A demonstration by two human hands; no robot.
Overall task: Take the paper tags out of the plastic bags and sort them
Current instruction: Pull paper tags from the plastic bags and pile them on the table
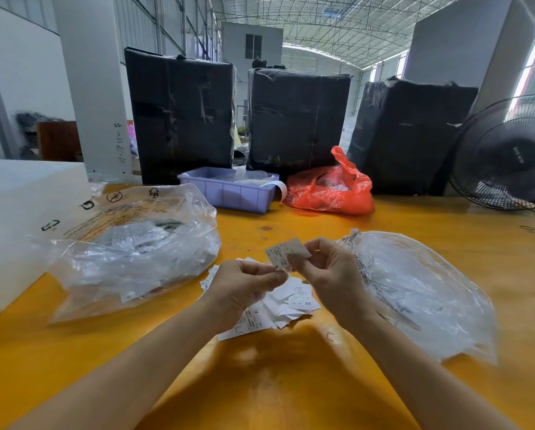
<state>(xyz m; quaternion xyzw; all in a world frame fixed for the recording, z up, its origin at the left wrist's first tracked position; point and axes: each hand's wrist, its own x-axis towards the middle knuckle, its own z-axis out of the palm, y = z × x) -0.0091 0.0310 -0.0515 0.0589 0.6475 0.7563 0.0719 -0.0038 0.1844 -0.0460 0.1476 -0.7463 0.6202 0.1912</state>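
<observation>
Both hands meet above the middle of the yellow table (291, 383). My right hand (328, 274) pinches a small white paper tag (286, 251) held upright in a thin clear sleeve. My left hand (244, 287) pinches the lower edge of that same tag. Beneath the hands lies a loose pile of white printed tags (291, 302). A large clear plastic bag (135, 246) holding many small bagged tags lies to the left. On the right rests a flattened clear bag (415, 290).
A lilac plastic bin (229, 192) and a red plastic bag (331, 189) sit at the back of the table. Behind them stand three black wrapped bales (297, 119). A black fan (508, 156) is at the right, a white foam box (17, 218) at the left.
</observation>
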